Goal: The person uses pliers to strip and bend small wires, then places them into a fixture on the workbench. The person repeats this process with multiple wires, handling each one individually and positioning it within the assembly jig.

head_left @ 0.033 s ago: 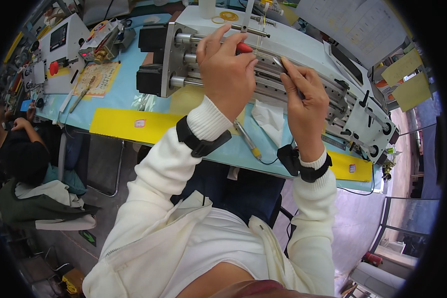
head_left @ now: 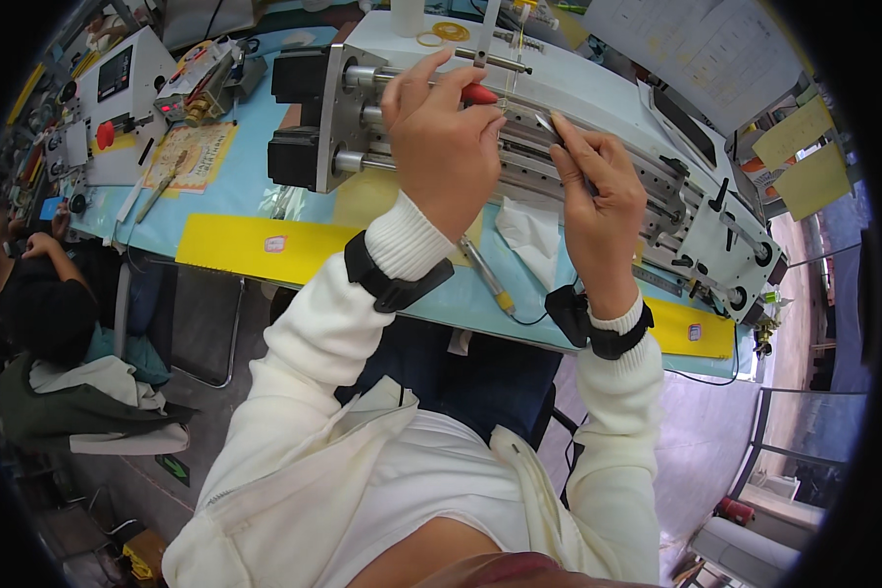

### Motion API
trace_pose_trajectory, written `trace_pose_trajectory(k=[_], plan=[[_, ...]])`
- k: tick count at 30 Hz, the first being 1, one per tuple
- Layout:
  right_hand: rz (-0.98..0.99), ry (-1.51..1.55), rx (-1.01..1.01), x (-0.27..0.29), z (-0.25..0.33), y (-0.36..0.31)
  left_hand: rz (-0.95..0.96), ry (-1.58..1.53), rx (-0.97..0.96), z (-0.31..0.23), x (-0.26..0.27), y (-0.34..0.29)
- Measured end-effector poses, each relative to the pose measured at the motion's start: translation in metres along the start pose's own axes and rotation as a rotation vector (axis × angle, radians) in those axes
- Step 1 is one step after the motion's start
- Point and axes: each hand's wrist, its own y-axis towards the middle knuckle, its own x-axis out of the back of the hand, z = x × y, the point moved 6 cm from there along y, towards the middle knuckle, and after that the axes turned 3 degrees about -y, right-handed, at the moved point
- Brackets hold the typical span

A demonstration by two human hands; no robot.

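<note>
My left hand (head_left: 444, 147) is over the left part of a long metal linear-rail assembly (head_left: 529, 176), its fingers bent and closed round a red, rounded piece (head_left: 479, 94). Most of that piece is hidden by the fingers. Farther right, above the same rails, my right hand (head_left: 603, 191) grips a slim metal-tipped tool (head_left: 544, 121). Its bright tip points up and left toward the rails, and a dark stretch of it shows under the fingers. Two black motors (head_left: 294, 157) are fixed to the assembly's left end plate. Thin threads or wires rise near the red piece.
A yellow-handled soldering-iron-like tool (head_left: 490, 279) and a white tissue (head_left: 531, 240) lie in front of the rails. Yellow strips (head_left: 255, 245) line the table's front edge. Devices with a screen (head_left: 116, 73) stand at the left, near another person (head_left: 44, 274). Papers (head_left: 696, 49) hang at the back right.
Both hands have shifted very slightly to the left. Their grips look the same, and the rail assembly has not visibly moved.
</note>
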Motion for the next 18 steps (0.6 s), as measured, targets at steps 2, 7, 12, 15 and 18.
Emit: trace_pose_trajectory(k=[2, 7, 12, 15, 18], plan=[[-0.003, -0.022, 0.014, -0.005, -0.003, 0.000, -0.034, -0.012, 0.011, 0.001, 0.004, 0.001], [-0.038, -0.104, 0.103, -0.020, -0.008, 0.002, 0.014, -0.092, -0.040, 0.007, -0.007, 0.018], [-0.052, -0.180, 0.119, -0.026, -0.012, 0.002, 0.091, -0.260, 0.048, 0.016, -0.021, 0.025], [-0.051, -0.190, 0.126, -0.027, -0.011, 0.002, 0.084, -0.328, 0.133, 0.019, -0.021, 0.023], [-0.059, -0.196, 0.142, -0.027, -0.009, 0.003, 0.081, -0.359, 0.173, 0.017, -0.022, 0.022]])
